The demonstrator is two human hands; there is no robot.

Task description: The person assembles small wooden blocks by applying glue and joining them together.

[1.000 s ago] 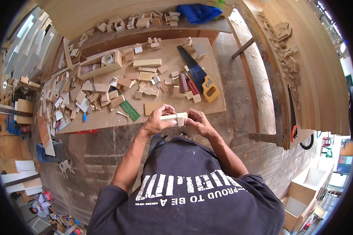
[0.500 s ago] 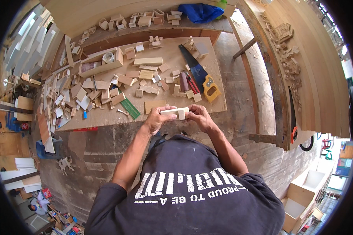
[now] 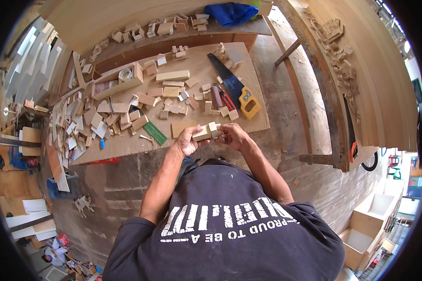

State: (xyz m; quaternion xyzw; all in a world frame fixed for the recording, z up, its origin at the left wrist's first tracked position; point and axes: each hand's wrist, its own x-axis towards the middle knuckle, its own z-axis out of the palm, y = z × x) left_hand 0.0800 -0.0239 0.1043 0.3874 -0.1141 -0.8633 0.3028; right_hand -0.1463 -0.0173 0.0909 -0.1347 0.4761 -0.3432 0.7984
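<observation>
We look down on our two hands just in front of the worktop's (image 3: 259, 122) near edge, above the floor (image 3: 286, 154). Our left hand (image 3: 188, 144) holds a pale wooden block (image 3: 201, 134), its thumb on top. A small cross piece (image 3: 213, 129) sits across the block near its right end. Our right hand (image 3: 234, 136) is narrowed at that end; its fingertips partly hide one another, so we cannot tell how firmly they grip, nor whether the cross piece is fixed or loose.

To handle this well, we should hold the block firmly in the left hand, leave fine adjustment to the right, and check that the edges meet square. Moving over the flat piece (image 3: 183, 128) just beyond would guard against a drop. The saw (image 3: 225, 72) lies well apart, its yellow handle towards us.
</observation>
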